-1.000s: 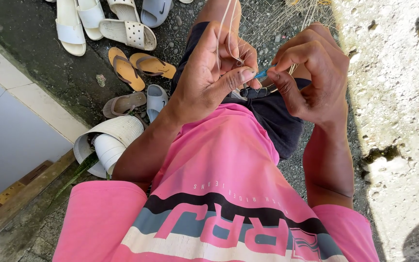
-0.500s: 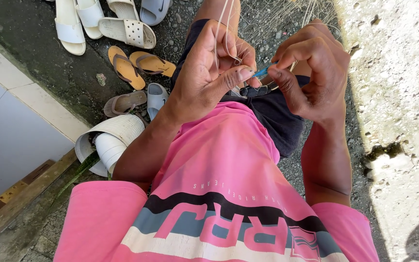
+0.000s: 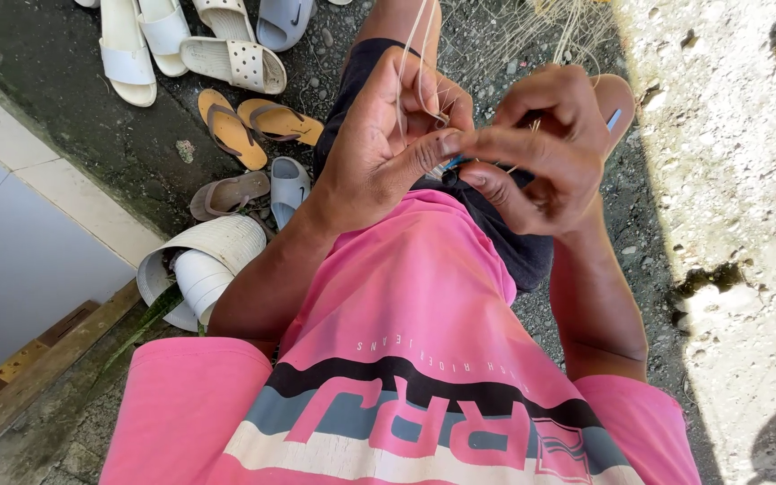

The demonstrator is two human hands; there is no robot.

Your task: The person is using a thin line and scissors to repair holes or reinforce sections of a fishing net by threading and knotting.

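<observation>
Your left hand pinches thin pale net strands that run up over your knee; your right hand grips what looks like a blue netting needle.

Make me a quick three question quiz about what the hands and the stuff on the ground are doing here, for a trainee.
1. True or false: the left hand grips pale strands of a net.
2. Which hand holds the blue tool?
3. Pick one: the orange sandals lie A) on the pink shirt, B) on the dark ground, C) on the pale wall.

Key: 1 true. 2 the right hand. 3 B.
</observation>
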